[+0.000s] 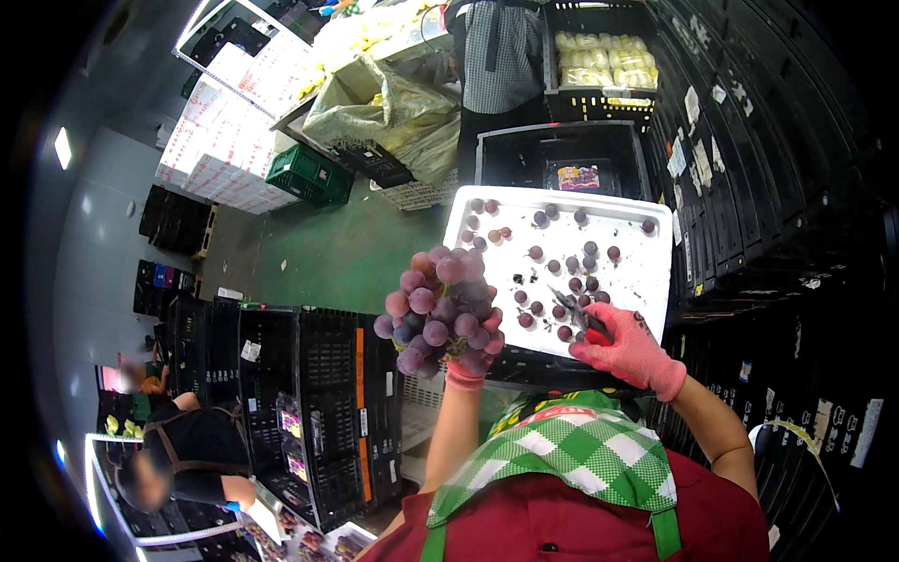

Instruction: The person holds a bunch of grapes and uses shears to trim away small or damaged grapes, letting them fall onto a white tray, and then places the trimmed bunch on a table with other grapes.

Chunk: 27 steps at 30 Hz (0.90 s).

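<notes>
My left hand (469,372), in a pink glove and mostly hidden behind the fruit, holds up a bunch of purple-red grapes (442,309) to the left of a white foam tray (632,302). In my right hand (625,344), gloved in pink too, is a pair of small dark snips (579,316), their tips over the tray and pointing up and left. Several loose grapes (572,265) and dark scraps lie scattered in the tray.
Beyond the tray, a black crate (491,154) holds a labelled clear pack (578,177). Black crates (723,175) stand stacked at right, others (330,407) at left. A person (499,56) stands ahead; another person (197,449) works at lower left.
</notes>
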Each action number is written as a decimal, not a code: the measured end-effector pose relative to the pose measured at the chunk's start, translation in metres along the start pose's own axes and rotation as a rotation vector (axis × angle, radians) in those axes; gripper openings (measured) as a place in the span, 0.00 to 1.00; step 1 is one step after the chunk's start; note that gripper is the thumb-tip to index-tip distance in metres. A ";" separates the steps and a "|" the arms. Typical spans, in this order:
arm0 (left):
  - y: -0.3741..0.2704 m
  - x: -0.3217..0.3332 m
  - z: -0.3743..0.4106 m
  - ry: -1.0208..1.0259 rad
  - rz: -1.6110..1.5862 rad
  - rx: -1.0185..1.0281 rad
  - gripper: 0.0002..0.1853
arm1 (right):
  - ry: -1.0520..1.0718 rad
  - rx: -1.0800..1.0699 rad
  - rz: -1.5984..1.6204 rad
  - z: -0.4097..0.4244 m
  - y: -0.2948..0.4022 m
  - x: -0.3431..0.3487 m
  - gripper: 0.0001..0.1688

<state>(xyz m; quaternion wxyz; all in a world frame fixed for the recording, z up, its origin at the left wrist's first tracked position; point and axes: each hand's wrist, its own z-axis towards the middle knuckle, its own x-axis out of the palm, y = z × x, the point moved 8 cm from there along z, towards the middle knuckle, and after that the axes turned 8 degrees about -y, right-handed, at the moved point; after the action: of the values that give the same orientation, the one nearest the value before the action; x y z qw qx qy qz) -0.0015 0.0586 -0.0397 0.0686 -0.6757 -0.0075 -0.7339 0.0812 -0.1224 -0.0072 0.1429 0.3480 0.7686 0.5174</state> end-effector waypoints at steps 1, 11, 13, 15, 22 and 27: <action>0.000 -0.001 -0.001 -0.003 0.002 -0.011 0.28 | 0.034 -0.022 -0.049 -0.003 0.004 0.003 0.25; -0.051 0.049 0.002 0.286 0.504 0.708 0.21 | 0.482 0.177 -0.095 -0.028 0.019 0.047 0.23; -0.044 0.067 0.007 0.280 0.560 0.659 0.21 | 0.469 0.097 -0.143 -0.024 0.021 0.046 0.22; -0.034 0.074 0.015 0.291 0.462 0.484 0.22 | 0.443 -0.040 -0.200 -0.018 0.021 0.045 0.22; -0.049 0.074 0.023 0.543 0.627 0.801 0.21 | 0.395 0.042 -0.031 -0.018 0.022 0.042 0.28; -0.011 0.079 0.025 0.285 0.266 0.409 0.29 | 0.334 0.017 0.108 -0.012 0.016 0.039 0.27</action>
<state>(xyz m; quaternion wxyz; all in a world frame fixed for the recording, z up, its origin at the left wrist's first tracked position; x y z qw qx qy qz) 0.0155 0.0653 0.0420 0.2996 -0.5328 -0.0572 -0.7894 0.0521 -0.1004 0.0175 -0.0177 0.2992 0.7661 0.5686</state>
